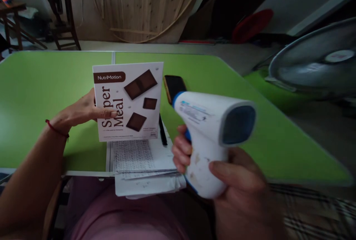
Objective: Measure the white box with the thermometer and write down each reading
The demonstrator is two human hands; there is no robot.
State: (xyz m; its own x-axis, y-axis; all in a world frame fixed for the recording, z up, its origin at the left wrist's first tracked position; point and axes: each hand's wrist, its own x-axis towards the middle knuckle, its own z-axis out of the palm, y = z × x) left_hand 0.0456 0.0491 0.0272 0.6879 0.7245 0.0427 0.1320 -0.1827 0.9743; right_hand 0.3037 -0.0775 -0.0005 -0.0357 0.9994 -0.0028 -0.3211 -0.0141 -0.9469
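My left hand [83,110] grips a white NutriMotion "Super Meal" box [133,121] by its left edge, thumb on the front and the other fingers hidden behind. The box is upright above the table, its printed front facing me. In my right hand [236,173] is a white and blue infrared thermometer gun [205,121], my fingers wrapped round its handle. Its dark screen faces me, and its blue nose points away to the left. Below the box lie handwritten papers [144,162] that overhang the table's near edge, with a black pen [162,132] on them.
The green folding table [44,95] spans the view. A phone [175,86] lies on it behind the thermometer. To the right is a large metal-rimmed round object [314,62]. A fan on a chair [66,32] and a red round object [253,25] stand beyond the table.
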